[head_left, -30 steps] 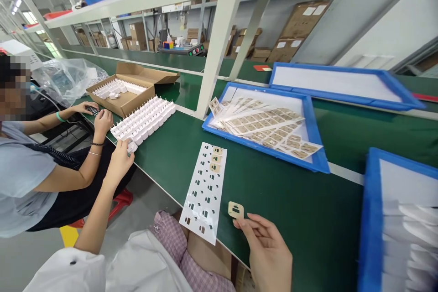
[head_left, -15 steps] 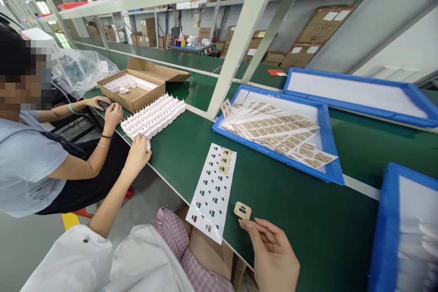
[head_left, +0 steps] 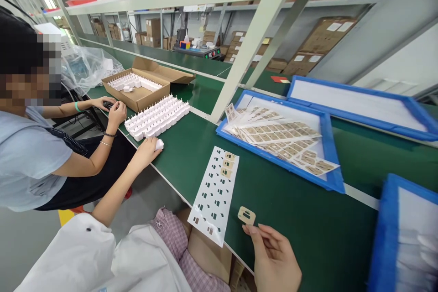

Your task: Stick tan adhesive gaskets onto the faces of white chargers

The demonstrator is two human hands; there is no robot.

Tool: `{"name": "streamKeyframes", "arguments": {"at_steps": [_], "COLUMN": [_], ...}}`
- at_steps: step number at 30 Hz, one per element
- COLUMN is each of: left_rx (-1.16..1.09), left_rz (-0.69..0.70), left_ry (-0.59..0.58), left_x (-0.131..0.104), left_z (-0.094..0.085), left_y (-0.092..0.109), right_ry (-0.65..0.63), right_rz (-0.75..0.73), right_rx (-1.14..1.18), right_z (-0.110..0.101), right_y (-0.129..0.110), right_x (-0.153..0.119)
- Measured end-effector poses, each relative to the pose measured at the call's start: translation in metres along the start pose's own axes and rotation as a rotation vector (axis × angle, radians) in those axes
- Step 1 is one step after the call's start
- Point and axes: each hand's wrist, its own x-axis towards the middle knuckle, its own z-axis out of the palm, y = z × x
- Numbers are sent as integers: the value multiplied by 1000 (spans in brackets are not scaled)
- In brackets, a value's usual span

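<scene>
Sticker sheet (head_left: 215, 196) between the two hands.

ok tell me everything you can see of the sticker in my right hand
The sticker is a small, flat, tan piece with rounded corners, thin like paper or film by its look. Dark green shows through a cutout near its middle, with a smaller notch-like opening just above. It seems whole and uncreased. The thumb and fingers of your right hand pinch it by its near edge, over the green tabletop, to the right of the white sheet, not touching that sheet.
</scene>
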Motion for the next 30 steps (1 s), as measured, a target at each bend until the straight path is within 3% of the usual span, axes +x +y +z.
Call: {"name": "streamKeyframes", "arguments": {"at_steps": [2,5,9,13,16,20,30], "left_rx": [-96,-281,-927,-1383,-1449,-1428,-1367], "left_rz": [53,151,410,514,547,565,608], "left_ry": [-54,-138,-215,-448,-568,-648,-572], "left_x": [-4,-27,-70,-101,-110,-109,-103], "left_z": [-6,-5,19,47,54,47,42], "left_y": [14,53,125,178,191,191,197], "right_ry": [38,114,74,-24,-32,-68,-3], "right_rz": [7,-14,-245,-362,-359,-328,-426], "right_rx": [61,226,416,459,447,471,368], "right_z": [2,5,7,3,-6,-12,-7], "right_y": [-4,-21,-60,-90,-97,-94,-79], "right_x": [-2,-18,-59,-91,-101,-107,-117]}}
